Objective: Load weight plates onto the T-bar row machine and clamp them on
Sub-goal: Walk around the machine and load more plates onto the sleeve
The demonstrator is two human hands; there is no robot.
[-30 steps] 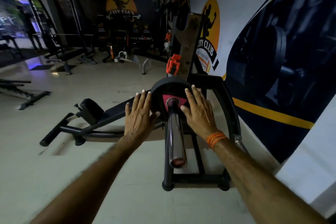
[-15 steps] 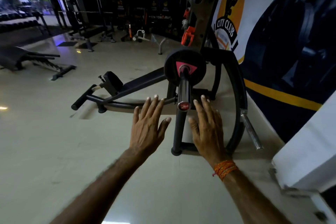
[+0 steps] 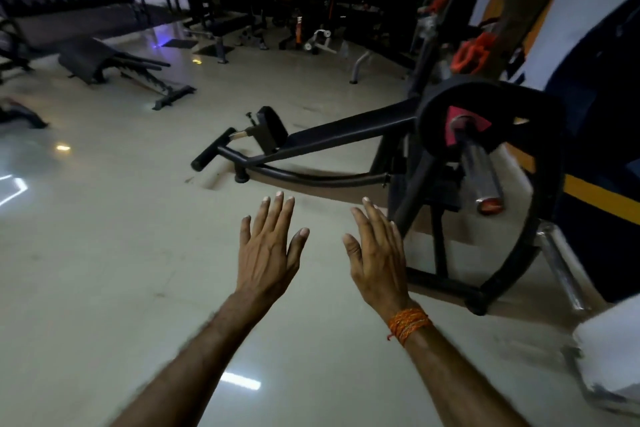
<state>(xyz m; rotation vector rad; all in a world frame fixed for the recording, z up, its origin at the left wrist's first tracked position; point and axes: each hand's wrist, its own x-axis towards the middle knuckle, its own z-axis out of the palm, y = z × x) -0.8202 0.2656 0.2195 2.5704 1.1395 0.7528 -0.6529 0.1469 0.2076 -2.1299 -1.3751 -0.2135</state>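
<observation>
You are leaving one weight plate (image 3: pixel 450 114) sitting on the chrome sleeve (image 3: pixel 479 170) with no clamp on it, so a jolt may be sliding it off the end. The orange clamp (image 3: pixel 472 54) is hanging at upper right. Your left hand (image 3: pixel 270 246) and right hand (image 3: pixel 377 253) are hovering flat and empty at lower centre, down-left of the plate, touching nothing.
</observation>
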